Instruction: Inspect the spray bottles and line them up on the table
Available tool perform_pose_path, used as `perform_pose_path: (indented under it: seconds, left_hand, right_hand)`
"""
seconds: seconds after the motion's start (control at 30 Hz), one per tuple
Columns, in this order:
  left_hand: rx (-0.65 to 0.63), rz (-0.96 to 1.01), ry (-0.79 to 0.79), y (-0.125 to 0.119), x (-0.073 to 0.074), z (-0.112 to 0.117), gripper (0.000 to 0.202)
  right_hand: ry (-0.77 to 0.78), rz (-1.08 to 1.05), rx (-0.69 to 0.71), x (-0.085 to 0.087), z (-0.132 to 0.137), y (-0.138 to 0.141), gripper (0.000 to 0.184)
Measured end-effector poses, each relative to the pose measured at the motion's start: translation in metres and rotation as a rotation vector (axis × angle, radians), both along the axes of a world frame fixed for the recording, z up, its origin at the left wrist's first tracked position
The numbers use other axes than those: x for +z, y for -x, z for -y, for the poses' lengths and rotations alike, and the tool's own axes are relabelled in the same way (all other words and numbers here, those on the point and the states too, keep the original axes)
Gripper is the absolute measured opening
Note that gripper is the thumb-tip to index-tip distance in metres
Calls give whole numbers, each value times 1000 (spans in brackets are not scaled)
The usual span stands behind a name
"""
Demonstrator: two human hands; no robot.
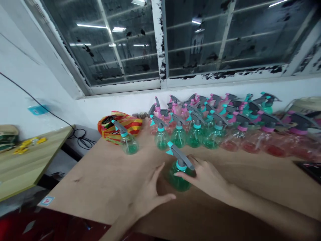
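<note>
A round green spray bottle (181, 182) with a grey and turquoise trigger head stands upright over the near middle of the wooden table (100, 180). Wrapped round its right side is my right hand (207, 175), thumb across the front below the collar. My left hand (150, 195) is just left of the bottle, thumb and fingers apart, with nothing in it. Another green spray bottle (129, 144) stands alone farther back on the left. Behind the held bottle is a row of spray bottles, with a green one (179, 136) nearest straight back.
Several pink spray bottles (250, 142) continue the row rightward, with more crowded behind along the wall. A striped red and yellow bag (125, 122) lies at the back left. A dark flat object (309, 170) is at the right edge. Black cable (84, 139) hangs beside a second table (32, 160).
</note>
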State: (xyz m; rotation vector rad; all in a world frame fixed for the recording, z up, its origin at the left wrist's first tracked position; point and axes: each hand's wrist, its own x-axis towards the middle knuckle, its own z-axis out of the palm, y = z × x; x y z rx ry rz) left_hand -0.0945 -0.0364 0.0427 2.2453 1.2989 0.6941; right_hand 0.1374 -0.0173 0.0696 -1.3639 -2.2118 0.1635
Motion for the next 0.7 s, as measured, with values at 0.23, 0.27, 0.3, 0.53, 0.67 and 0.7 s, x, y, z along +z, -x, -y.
perform_pose_path:
  seconds: [0.23, 0.27, 0.3, 0.53, 0.67, 0.7]
  left_hand:
    - [-214, -12, -58, -82, -18, -21, 84]
    - [-231, -6, -60, -91, -19, -23, 81]
    - [-247, 0, -61, -99, -21, -25, 79]
    - [-310, 5, -67, -160, -31, -32, 81]
    - [-335, -14, -92, -182, -38, -40, 85]
    - [-342, -25, -103, -184, -39, -44, 85]
  right_hand:
    - [108, -79, -83, 9, 26, -61, 37]
    - [100, -78, -92, 10, 28, -70, 38]
    - [82, -82, -106, 10, 28, -78, 39]
    - [63, -404, 12, 5, 16, -120, 55]
    - [85, -561, -29, -2, 5, -129, 32]
    - [79, -587, -47, -5, 2, -130, 28]
